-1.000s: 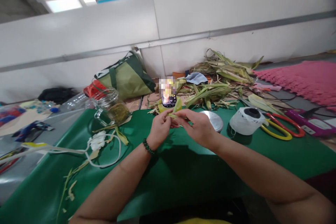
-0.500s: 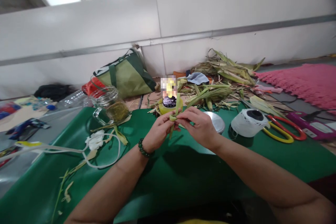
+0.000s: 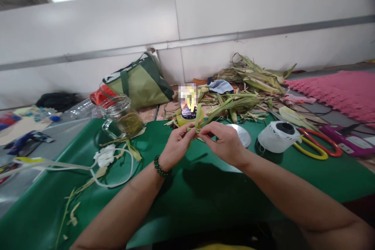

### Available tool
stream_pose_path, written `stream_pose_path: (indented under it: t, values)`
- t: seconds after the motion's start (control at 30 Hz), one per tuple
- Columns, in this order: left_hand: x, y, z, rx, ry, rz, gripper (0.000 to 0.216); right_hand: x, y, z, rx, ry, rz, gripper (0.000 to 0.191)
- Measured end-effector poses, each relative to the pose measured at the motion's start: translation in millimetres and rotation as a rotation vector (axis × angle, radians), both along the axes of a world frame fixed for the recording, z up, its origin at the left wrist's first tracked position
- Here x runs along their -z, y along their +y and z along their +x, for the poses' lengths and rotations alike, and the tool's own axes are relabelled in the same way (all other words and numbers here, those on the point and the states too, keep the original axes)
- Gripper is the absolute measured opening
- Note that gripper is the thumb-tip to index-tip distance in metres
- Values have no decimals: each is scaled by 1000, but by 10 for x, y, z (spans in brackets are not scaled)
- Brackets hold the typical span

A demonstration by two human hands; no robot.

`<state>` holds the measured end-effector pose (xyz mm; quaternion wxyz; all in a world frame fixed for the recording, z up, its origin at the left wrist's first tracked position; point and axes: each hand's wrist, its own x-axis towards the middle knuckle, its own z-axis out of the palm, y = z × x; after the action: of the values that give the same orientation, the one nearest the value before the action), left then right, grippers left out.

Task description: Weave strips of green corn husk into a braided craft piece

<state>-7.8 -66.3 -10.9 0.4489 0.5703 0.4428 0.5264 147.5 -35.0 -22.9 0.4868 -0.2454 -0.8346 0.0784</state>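
Note:
Both my hands meet above the green table cover [image 3: 205, 195], pinching a narrow strip of green corn husk [image 3: 198, 116]. My left hand [image 3: 175, 146], with a dark bead bracelet on the wrist, is closed on the strip's lower part. My right hand [image 3: 224, 142] pinches the same strip from the right. The strip's free end stands up between the fingertips. Just behind my hands a phone [image 3: 188, 103] stands propped with its screen lit.
A pile of corn husks [image 3: 246, 86] lies at the back right. A glass jar [image 3: 121, 117], a green bag [image 3: 137, 82], a white tape roll [image 3: 277, 134], yellow and red scissors [image 3: 318, 148], a round metal lid [image 3: 241, 134] and a white husk flower [image 3: 105, 156] surround me. A pink mat [image 3: 336, 90] lies far right.
My fingers have worked the husk strip, whose end now stands more upright between them. The hands stay in nearly the same place.

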Motion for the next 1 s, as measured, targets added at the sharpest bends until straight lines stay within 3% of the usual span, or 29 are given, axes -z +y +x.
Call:
stream_pose_path:
  t: [0.53,0.67,0.8,1.0]
  values:
    - [-68,-18,-68,-68,-62,-148,33,6,34,16,-59,-124,87,17]
    - [-54,3,-73,-91,-114,-156,32,-49,-30,-9,54,-246,289,19]
    - [-40,2,-59,-54,-100,-184,29,-35,-136,-93,34,-435,525,22]
    - [-29,-14,-54,21,-57,-236,26,22,-164,-124,-6,-457,584,18]
